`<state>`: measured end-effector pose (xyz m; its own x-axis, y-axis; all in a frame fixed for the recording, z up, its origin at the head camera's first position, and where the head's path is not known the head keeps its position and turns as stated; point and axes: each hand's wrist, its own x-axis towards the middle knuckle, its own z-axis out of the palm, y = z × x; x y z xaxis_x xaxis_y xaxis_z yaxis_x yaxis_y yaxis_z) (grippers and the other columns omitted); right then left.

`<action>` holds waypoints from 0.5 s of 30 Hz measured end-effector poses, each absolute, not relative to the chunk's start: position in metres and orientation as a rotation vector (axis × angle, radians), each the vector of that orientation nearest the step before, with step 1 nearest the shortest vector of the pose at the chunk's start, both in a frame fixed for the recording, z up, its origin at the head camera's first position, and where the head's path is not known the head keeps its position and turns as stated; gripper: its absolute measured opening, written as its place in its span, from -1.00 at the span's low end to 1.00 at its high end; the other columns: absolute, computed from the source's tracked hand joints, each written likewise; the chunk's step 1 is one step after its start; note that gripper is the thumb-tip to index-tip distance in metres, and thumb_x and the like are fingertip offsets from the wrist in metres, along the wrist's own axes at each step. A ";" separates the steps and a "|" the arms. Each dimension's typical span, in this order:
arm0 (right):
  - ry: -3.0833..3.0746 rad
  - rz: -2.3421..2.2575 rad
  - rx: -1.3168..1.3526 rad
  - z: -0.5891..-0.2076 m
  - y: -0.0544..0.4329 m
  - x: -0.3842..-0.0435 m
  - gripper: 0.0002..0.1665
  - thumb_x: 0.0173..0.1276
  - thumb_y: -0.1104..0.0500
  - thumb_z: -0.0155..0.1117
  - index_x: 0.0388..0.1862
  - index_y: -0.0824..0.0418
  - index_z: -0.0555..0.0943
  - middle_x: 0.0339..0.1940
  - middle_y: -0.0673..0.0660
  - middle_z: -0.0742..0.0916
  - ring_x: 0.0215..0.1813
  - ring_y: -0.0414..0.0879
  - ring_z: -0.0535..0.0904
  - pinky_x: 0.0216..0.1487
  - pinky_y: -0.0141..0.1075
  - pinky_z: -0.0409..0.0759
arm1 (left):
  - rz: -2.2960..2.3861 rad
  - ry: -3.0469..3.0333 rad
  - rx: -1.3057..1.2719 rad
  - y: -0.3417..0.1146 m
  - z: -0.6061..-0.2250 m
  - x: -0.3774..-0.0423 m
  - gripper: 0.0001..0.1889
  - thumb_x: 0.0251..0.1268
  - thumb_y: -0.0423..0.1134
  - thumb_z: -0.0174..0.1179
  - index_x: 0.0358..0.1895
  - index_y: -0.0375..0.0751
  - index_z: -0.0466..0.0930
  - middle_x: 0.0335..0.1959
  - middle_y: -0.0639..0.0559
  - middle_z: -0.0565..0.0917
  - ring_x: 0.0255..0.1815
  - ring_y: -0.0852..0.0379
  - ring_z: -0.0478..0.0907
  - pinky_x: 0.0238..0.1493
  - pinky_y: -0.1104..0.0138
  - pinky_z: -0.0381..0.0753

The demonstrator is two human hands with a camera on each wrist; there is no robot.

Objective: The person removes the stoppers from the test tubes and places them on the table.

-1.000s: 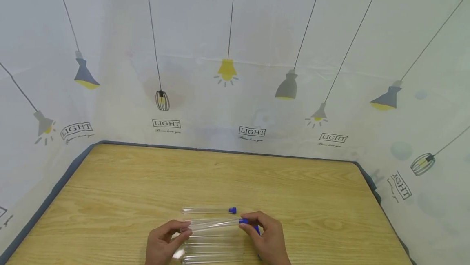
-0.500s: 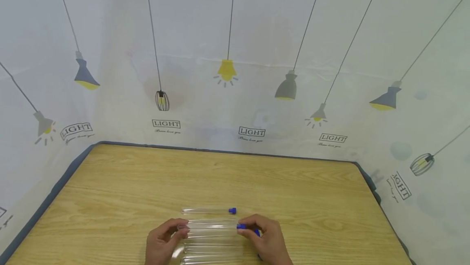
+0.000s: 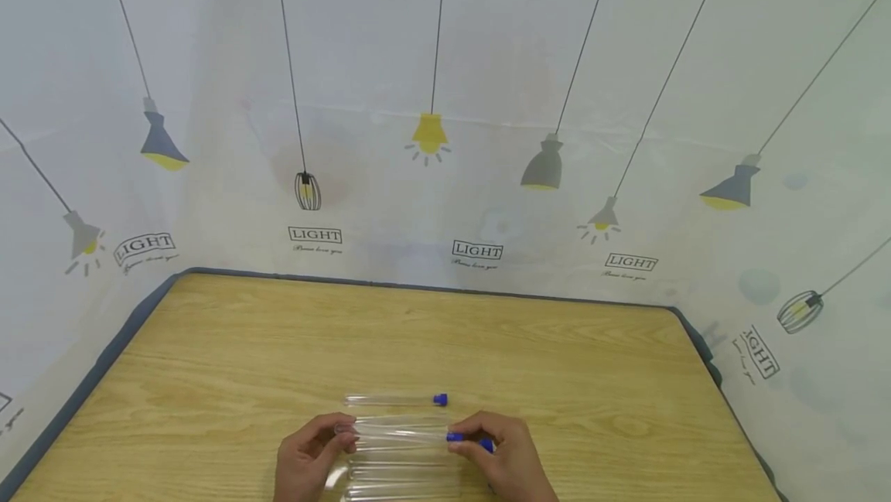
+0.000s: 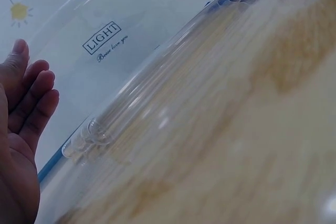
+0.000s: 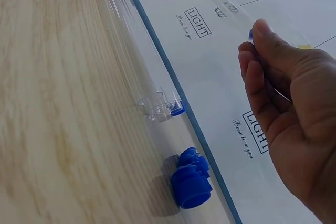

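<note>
My left hand point(image 3: 311, 455) pinches the rounded end of a clear test tube point(image 3: 400, 434), between thumb and fingers. At the tube's other end, my right hand point(image 3: 513, 452) pinches its blue cap point(image 3: 455, 437) with thumb and forefinger. The tube is held nearly level above several uncapped test tubes point(image 3: 404, 475), which lie side by side on the table. Loose blue caps point(image 5: 191, 184) lie near their mouths, and the right hand partly hides them in the head view. Just beyond lies a capped test tube point(image 3: 390, 400). Fingers partly cover the held cap in the right wrist view.
The wooden table point(image 3: 418, 339) has a dark blue edge point(image 3: 376, 282) along its back and sides. A pale curtain point(image 3: 390, 61) printed with hanging lamps surrounds it on three sides.
Both hands stay on the held tube. The right hand has brought the capped end lower and slightly left, so the tube now slopes down to the right; the left hand has shifted slightly left.
</note>
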<state>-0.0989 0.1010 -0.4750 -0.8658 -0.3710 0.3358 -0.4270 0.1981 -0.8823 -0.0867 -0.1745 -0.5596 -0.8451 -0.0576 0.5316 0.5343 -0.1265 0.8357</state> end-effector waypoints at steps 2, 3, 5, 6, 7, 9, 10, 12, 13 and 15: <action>-2.385 1.749 0.774 -0.476 0.100 -0.099 -0.87 0.14 0.38 0.40 -0.31 0.25 0.68 -0.37 0.08 0.75 -0.36 -0.19 0.65 -0.37 -0.23 0.64 | -2.036 -1.801 -0.462 -0.174 -0.557 -0.084 -0.74 0.10 -0.74 0.14 -0.15 -0.48 0.58 -0.46 -0.15 0.63 -0.47 0.14 0.62 -0.43 0.33 0.62; -2.385 1.730 0.756 -0.476 0.100 -0.098 -0.87 0.13 0.38 0.41 -0.32 0.25 0.68 -0.37 0.07 0.75 -0.36 -0.19 0.65 -0.37 -0.23 0.64 | -2.040 -1.818 -0.438 -0.174 -0.556 -0.083 -0.75 0.09 -0.72 0.16 -0.16 -0.48 0.59 -0.47 -0.16 0.63 -0.47 0.14 0.62 -0.43 0.33 0.62; -2.385 1.687 0.719 -0.477 0.099 -0.098 -0.86 0.11 0.40 0.42 -0.35 0.25 0.67 -0.38 0.05 0.75 -0.37 -0.20 0.64 -0.38 -0.24 0.63 | -2.042 -1.844 -0.405 -0.174 -0.555 -0.082 -0.78 0.09 -0.68 0.21 -0.17 -0.45 0.60 -0.47 -0.17 0.63 -0.48 0.16 0.62 -0.43 0.34 0.61; -2.389 1.676 0.699 -0.477 0.098 -0.098 -0.85 0.10 0.41 0.43 -0.36 0.25 0.67 -0.38 0.05 0.75 -0.37 -0.20 0.64 -0.37 -0.24 0.63 | -2.044 -1.845 -0.404 -0.174 -0.555 -0.082 -0.78 0.09 -0.66 0.23 -0.17 -0.45 0.60 -0.47 -0.19 0.62 -0.48 0.17 0.61 -0.43 0.35 0.61; -2.387 1.668 0.687 -0.479 0.098 -0.098 -0.84 0.09 0.41 0.43 -0.36 0.25 0.66 -0.38 0.05 0.75 -0.38 -0.20 0.65 -0.37 -0.24 0.63 | -2.045 -1.843 -0.414 -0.174 -0.555 -0.081 -0.79 0.10 -0.64 0.24 -0.17 -0.46 0.60 -0.47 -0.20 0.62 -0.47 0.17 0.61 -0.42 0.35 0.61; -2.383 1.656 0.663 -0.485 0.098 -0.099 -0.83 0.08 0.40 0.44 -0.37 0.23 0.66 -0.39 0.03 0.74 -0.38 -0.19 0.65 -0.38 -0.23 0.63 | -2.032 -1.828 -0.462 -0.174 -0.556 -0.082 -0.79 0.10 -0.63 0.25 -0.17 -0.47 0.60 -0.47 -0.22 0.61 -0.46 0.17 0.61 -0.41 0.36 0.61; -2.369 1.648 0.671 -0.491 0.098 -0.101 -0.84 0.09 0.38 0.44 -0.36 0.22 0.66 -0.38 0.01 0.74 -0.38 -0.19 0.65 -0.38 -0.24 0.64 | -2.023 -1.825 -0.484 -0.175 -0.556 -0.082 -0.80 0.10 -0.63 0.25 -0.17 -0.50 0.59 -0.47 -0.23 0.62 -0.45 0.17 0.62 -0.41 0.36 0.61; -2.333 1.632 0.691 -0.503 0.101 -0.105 -0.84 0.11 0.32 0.45 -0.33 0.17 0.67 -0.38 -0.01 0.74 -0.39 -0.20 0.65 -0.41 -0.24 0.63 | -2.003 -1.820 -0.530 -0.175 -0.556 -0.083 -0.80 0.09 -0.68 0.22 -0.18 -0.55 0.57 -0.46 -0.21 0.62 -0.43 0.17 0.62 -0.41 0.35 0.62; -2.314 1.621 0.709 -0.509 0.102 -0.108 -0.85 0.13 0.29 0.44 -0.32 0.15 0.67 -0.38 -0.03 0.74 -0.40 -0.21 0.65 -0.42 -0.24 0.63 | -1.996 -1.816 -0.552 -0.175 -0.557 -0.084 -0.79 0.08 -0.71 0.20 -0.18 -0.59 0.55 -0.45 -0.21 0.62 -0.43 0.15 0.62 -0.41 0.33 0.63; -2.292 1.599 0.733 -0.516 0.104 -0.112 -0.86 0.15 0.21 0.43 -0.29 0.12 0.67 -0.37 -0.07 0.73 -0.40 -0.24 0.64 -0.44 -0.26 0.62 | -2.006 -1.813 -0.567 -0.175 -0.558 -0.086 -0.78 0.06 -0.76 0.17 -0.19 -0.64 0.52 -0.43 -0.18 0.63 -0.41 0.14 0.62 -0.41 0.29 0.65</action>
<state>-0.1125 0.1041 -0.5162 -0.8415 -0.2582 0.4746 -0.5346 0.2706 -0.8006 -0.0862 -0.1752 -0.5581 -0.8478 -0.0090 0.5302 0.5284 -0.0985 0.8433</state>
